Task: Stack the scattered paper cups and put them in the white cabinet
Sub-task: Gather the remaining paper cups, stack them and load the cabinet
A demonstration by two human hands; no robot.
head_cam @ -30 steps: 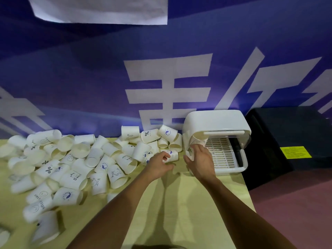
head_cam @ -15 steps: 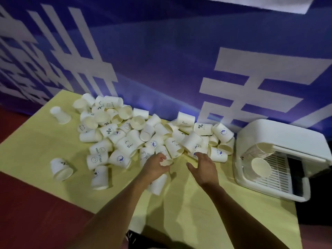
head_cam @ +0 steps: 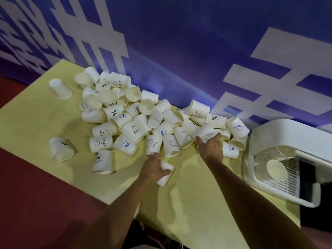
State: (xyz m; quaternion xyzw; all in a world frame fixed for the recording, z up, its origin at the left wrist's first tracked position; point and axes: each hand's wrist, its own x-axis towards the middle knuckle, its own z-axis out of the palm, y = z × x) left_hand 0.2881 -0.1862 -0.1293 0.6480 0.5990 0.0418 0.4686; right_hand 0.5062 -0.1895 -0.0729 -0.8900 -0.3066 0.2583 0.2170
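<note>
As the right hand (head_cam: 212,148) quits the white cabinet (head_cam: 287,130), collecting resumes.
Left hand (head_cam: 154,168) grips one paper cup (head_cam: 166,174); right, fingers spread, touches a second cup (head_cam: 204,133).

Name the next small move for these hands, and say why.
Probably close the right hand on the pile cup between its spread thumb and fingers. The left hand already holds a cup, so a second one could be nested with it.
</note>
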